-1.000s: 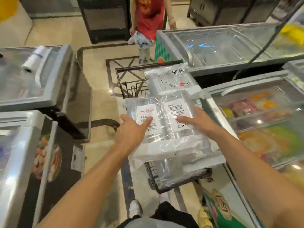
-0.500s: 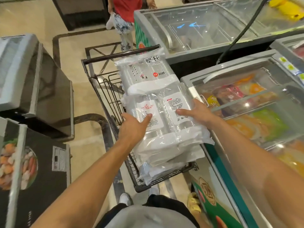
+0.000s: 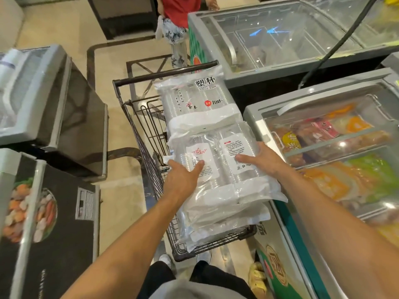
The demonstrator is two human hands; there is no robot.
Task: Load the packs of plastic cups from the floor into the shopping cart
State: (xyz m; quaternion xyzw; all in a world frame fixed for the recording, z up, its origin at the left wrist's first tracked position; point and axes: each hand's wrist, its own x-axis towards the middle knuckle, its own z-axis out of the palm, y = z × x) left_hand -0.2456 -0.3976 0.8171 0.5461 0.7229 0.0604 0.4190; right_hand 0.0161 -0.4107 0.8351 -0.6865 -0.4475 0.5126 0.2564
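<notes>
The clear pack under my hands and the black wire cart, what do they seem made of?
Clear pack of plastic cups: thin glossy plastic film, by its wrinkles and glare. Black wire shopping cart: likely coated metal, a thin dark rigid grid.

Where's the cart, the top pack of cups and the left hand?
cart (image 3: 151, 76), head view, its dark handle bar.
top pack of cups (image 3: 224, 184), head view, clear wrap below the labels.
left hand (image 3: 183, 180), head view, back of the hand.

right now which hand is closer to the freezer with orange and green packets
Right. The right hand grips the top pack beside that freezer; the left hand grips its opposite edge, farther away.
</notes>
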